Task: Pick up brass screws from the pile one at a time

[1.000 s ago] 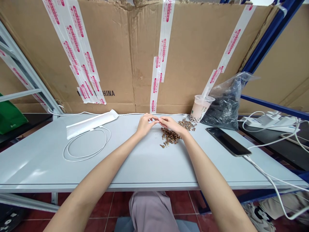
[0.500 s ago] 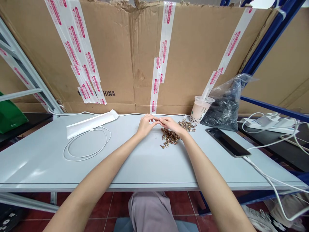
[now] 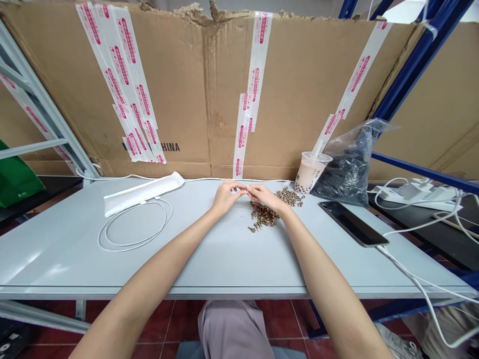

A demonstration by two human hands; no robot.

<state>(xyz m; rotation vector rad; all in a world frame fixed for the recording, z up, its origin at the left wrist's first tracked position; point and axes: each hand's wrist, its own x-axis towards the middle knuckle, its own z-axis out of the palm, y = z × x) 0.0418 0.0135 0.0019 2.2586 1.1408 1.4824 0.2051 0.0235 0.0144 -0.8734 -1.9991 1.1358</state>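
Observation:
My left hand [image 3: 225, 195] and my right hand [image 3: 263, 194] meet above the back middle of the table, fingertips pinched together. Whatever sits between the fingertips is too small to make out. Just beside and partly behind my right hand lies a pile of brass-coloured screws [image 3: 262, 215], with a few loose ones at its near edge. A second heap of small metal pieces [image 3: 290, 196] spreads behind it, near the cup, partly hidden by my right hand.
A bubble tea cup [image 3: 310, 172] stands at the back right against a clear plastic bag [image 3: 346, 172] of dark stuff. A phone [image 3: 352, 223] lies to the right. A white paper sleeve [image 3: 144, 193] and coiled white cable [image 3: 123, 246] lie left. Cardboard [image 3: 179, 99] walls the back.
The view has tipped up slightly, so everything sits a little lower. My hands stay together in the same place, with only slight finger movement.

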